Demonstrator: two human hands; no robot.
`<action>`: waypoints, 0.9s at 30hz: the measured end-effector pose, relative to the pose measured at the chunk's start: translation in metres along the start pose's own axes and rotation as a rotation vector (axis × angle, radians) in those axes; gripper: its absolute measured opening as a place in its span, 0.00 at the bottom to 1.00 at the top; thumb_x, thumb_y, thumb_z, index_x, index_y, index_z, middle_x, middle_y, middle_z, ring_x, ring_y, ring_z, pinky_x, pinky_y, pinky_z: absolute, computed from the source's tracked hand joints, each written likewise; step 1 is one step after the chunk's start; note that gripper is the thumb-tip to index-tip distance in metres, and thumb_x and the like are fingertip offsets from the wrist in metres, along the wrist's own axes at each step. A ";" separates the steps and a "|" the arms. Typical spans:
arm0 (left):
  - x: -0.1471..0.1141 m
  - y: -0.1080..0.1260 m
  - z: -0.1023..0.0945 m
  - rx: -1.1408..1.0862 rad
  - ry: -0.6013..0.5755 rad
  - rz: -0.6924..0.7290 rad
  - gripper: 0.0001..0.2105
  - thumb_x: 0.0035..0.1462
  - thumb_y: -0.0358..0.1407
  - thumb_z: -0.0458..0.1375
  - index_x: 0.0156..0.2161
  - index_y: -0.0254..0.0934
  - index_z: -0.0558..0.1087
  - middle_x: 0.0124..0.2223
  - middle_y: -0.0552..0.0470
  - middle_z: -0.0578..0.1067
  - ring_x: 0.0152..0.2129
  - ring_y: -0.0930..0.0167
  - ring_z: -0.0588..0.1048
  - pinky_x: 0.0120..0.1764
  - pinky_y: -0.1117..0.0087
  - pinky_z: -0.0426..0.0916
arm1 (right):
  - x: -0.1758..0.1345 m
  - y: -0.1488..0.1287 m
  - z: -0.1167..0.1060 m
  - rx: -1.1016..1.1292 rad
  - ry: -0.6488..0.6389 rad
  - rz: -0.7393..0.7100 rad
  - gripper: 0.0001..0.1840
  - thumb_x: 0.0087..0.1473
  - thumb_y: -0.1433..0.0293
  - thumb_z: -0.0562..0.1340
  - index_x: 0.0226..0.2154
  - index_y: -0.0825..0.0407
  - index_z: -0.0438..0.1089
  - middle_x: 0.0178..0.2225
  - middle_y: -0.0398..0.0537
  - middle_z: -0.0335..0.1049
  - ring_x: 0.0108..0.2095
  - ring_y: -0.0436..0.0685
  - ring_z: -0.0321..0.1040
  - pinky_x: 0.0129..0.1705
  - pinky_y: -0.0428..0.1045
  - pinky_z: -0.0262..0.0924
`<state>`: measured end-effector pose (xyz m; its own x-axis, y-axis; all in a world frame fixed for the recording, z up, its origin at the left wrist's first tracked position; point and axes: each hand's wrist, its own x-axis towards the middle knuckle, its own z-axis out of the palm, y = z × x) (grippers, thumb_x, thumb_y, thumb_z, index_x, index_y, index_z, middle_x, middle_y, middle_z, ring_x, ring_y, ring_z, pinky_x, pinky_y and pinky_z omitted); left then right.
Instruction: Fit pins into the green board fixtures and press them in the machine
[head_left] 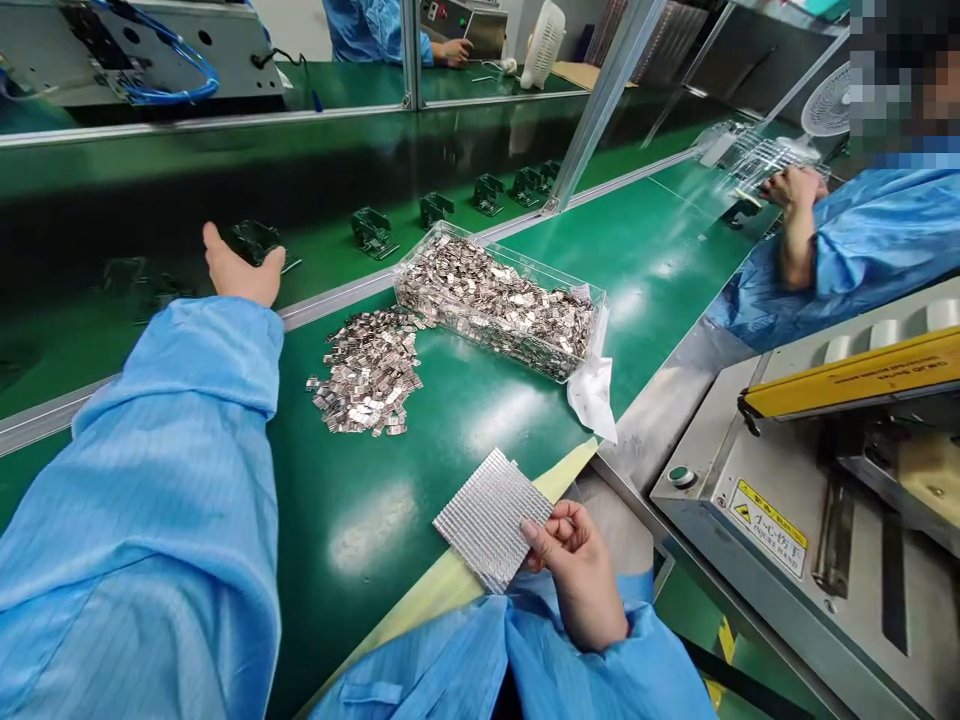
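Note:
My left hand (244,275) reaches over the dark green belt with thumb and fingers spread apart around a black plastic part (255,242). That part sits just beyond the palm; firm contact with it cannot be made out. Close to my body, my right hand (577,565) pinches the lower right edge of a square silver ribbed sheet (491,520) between thumb and fingers. The sheet is tilted above the table edge. A heap of small metal pieces (367,375) lies on the green table, beside a clear plastic box (517,360) filled with similar pieces.
More black parts (373,232) stand in a row along the belt. A metal rail (337,290) borders it. White wrapping (594,395) hangs at the box corner. On the right is a machine with a yellow bar (862,375); a co-worker's hands (795,190) work farther along.

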<state>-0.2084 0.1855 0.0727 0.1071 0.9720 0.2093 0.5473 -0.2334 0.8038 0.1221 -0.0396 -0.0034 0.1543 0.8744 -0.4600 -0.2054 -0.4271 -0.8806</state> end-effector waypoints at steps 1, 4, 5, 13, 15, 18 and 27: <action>-0.015 0.008 0.009 0.007 0.001 0.005 0.34 0.47 0.54 0.62 0.57 0.40 0.66 0.50 0.53 0.77 0.59 0.60 0.66 0.57 0.59 0.65 | -0.001 0.001 -0.001 0.018 0.006 0.004 0.28 0.38 0.56 0.76 0.31 0.48 0.60 0.17 0.35 0.62 0.17 0.51 0.60 0.21 0.46 0.57; -0.067 0.032 0.037 0.020 -0.025 0.029 0.35 0.50 0.52 0.62 0.60 0.41 0.62 0.55 0.49 0.74 0.59 0.59 0.65 0.58 0.57 0.65 | -0.004 -0.003 -0.003 0.012 -0.038 0.016 0.25 0.39 0.55 0.75 0.31 0.50 0.64 0.18 0.35 0.61 0.15 0.47 0.53 0.19 0.44 0.50; -0.083 0.040 0.048 0.018 -0.048 0.041 0.34 0.51 0.51 0.62 0.61 0.41 0.61 0.57 0.48 0.72 0.59 0.58 0.65 0.59 0.57 0.65 | -0.006 -0.007 -0.003 -0.009 -0.081 0.019 0.25 0.40 0.55 0.74 0.31 0.51 0.65 0.18 0.36 0.61 0.16 0.46 0.52 0.18 0.43 0.49; -0.150 0.073 0.113 -0.182 -0.471 -0.009 0.39 0.48 0.41 0.67 0.63 0.34 0.57 0.46 0.43 0.79 0.41 0.62 0.79 0.43 0.61 0.75 | -0.022 -0.055 0.003 -0.329 -0.363 -0.226 0.14 0.54 0.58 0.66 0.35 0.52 0.69 0.24 0.43 0.68 0.23 0.52 0.67 0.25 0.46 0.63; -0.157 0.077 0.112 -0.192 -0.382 0.131 0.20 0.54 0.37 0.63 0.52 0.36 0.70 0.36 0.49 0.81 0.30 0.68 0.80 0.34 0.69 0.75 | -0.023 -0.066 0.005 -0.498 -0.395 -0.491 0.07 0.59 0.64 0.61 0.34 0.51 0.70 0.26 0.44 0.69 0.25 0.53 0.68 0.27 0.47 0.64; -0.173 0.078 0.107 -0.053 -0.165 0.565 0.09 0.60 0.30 0.55 0.44 0.39 0.75 0.37 0.49 0.81 0.34 0.69 0.80 0.36 0.72 0.74 | -0.015 -0.072 0.003 -0.669 -0.403 -0.936 0.11 0.60 0.74 0.55 0.37 0.50 0.73 0.33 0.49 0.73 0.33 0.56 0.72 0.35 0.48 0.68; -0.198 0.078 0.140 0.460 -0.313 0.776 0.20 0.61 0.46 0.55 0.55 0.38 0.70 0.57 0.40 0.73 0.58 0.54 0.67 0.56 0.49 0.65 | 0.041 -0.014 -0.032 -0.865 -0.065 -1.310 0.17 0.58 0.78 0.53 0.41 0.48 0.74 0.44 0.54 0.75 0.45 0.62 0.71 0.44 0.59 0.69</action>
<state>-0.0705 -0.0209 0.0163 0.7585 0.5295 0.3799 0.4953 -0.8472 0.1919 0.1626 -0.0048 -0.0134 -0.2702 0.7264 0.6319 0.6304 0.6295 -0.4541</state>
